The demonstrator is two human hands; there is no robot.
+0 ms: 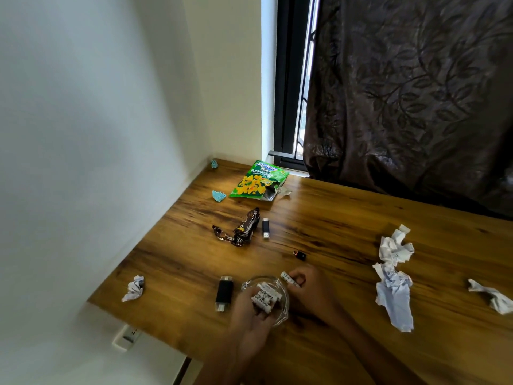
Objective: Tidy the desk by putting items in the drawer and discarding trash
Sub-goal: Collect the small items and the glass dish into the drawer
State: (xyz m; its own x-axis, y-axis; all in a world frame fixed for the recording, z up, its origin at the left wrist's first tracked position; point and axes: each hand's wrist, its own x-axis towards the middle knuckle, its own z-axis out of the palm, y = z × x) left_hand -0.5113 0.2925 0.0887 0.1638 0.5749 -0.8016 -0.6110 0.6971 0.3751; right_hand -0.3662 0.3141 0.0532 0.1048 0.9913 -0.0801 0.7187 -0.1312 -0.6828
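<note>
Near the wooden table's (347,218) front edge: left hand (249,326) gripping several white batteries (265,298) over one clear glass bowl (281,309), right hand (308,287) pinching one white battery (288,279); four crumpled white papers (395,248), two black USB sticks (266,227).

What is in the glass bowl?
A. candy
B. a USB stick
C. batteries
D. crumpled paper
C: white batteries lie in the glass bowl, and the right hand pinches one more battery at the bowl's rim, while the left hand grips those in the bowl.
</note>
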